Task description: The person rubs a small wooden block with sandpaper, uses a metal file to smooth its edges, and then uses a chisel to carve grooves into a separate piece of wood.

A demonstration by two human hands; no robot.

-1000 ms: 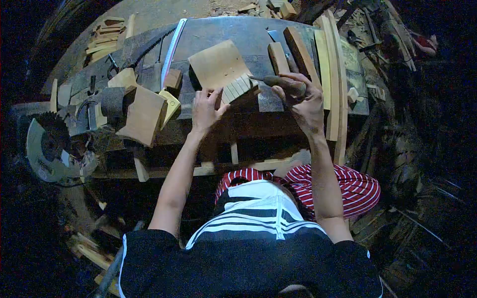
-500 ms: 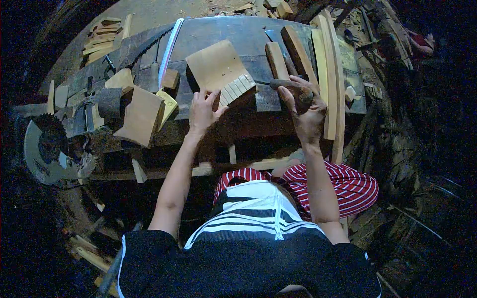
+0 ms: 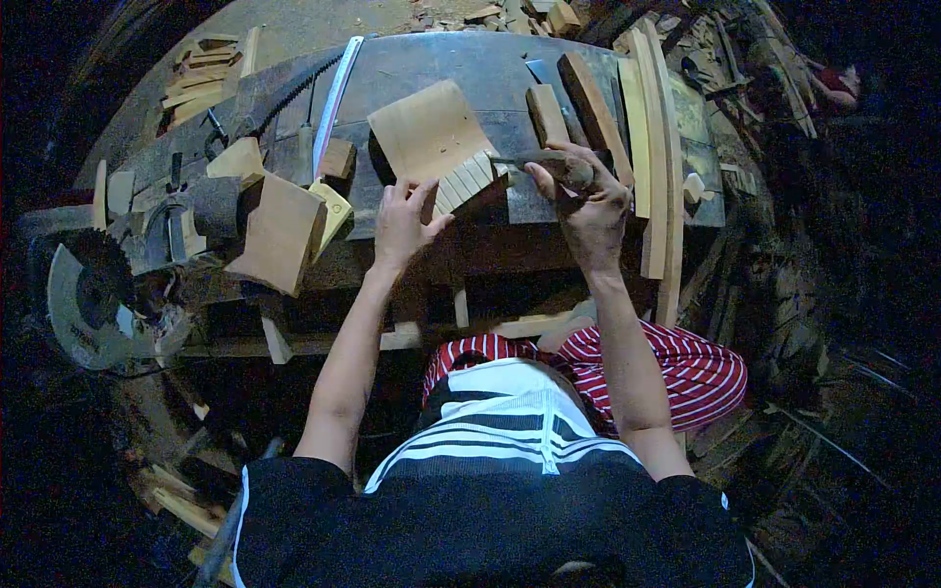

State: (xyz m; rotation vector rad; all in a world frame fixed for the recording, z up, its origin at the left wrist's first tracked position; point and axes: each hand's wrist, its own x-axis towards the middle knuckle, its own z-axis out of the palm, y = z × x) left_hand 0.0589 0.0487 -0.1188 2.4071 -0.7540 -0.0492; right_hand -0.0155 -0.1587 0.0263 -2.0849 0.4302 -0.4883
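Note:
On the dark workbench (image 3: 431, 59) lies a pale wooden board (image 3: 426, 122), its near end cut into several narrow strips by parallel slits. My left hand (image 3: 402, 223) grips the board's near left corner, fingers on the edge and thumb apart from them. Wrapped around a wooden handle, my right hand (image 3: 594, 214) holds a chisel (image 3: 551, 157) with its thin dark blade pointing left. The blade's tip meets the right end of the slit edge. Small chips lie on the board.
A second shaped board (image 3: 278, 233), a yellow tape measure (image 3: 334, 208), a ruler (image 3: 338, 98) and a handsaw (image 3: 294, 93) sit to the left. A circular saw blade (image 3: 83, 304) is at far left. Wooden bars (image 3: 593, 113) and long strips (image 3: 670, 186) line the right.
My right hand has shifted slightly left and up with the chisel, bringing its blade further onto the board's right corner. My left hand has stayed nearly in place.

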